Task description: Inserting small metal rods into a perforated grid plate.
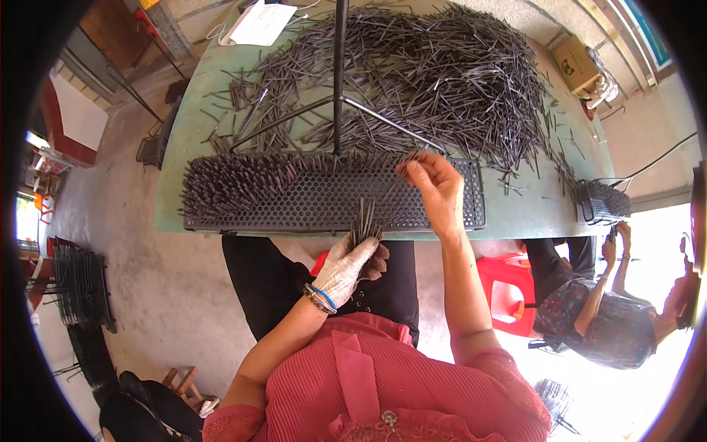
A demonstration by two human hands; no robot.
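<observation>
My left hand [342, 274], in a white glove with dark fingers, is closed round a bundle of thin dark rods [364, 221] that stick up in front of my lap. My bare right hand [440, 188] is pinched at a thin rod over the far right part of a black perforated rack [434, 215]. The rack lies along the table's near edge. Upright rods [232, 184] fill its left end densely, and a band of them runs along its far side. Many round holes in the middle and right show no rod.
A large heap of loose rods [456, 81] covers the green table [188, 121]. A black metal frame [339, 81] rises behind the rack. White papers [259, 23] lie at the back left, a cardboard box [576, 65] at the back right. A co-worker [600, 317] sits right at another rack [604, 200].
</observation>
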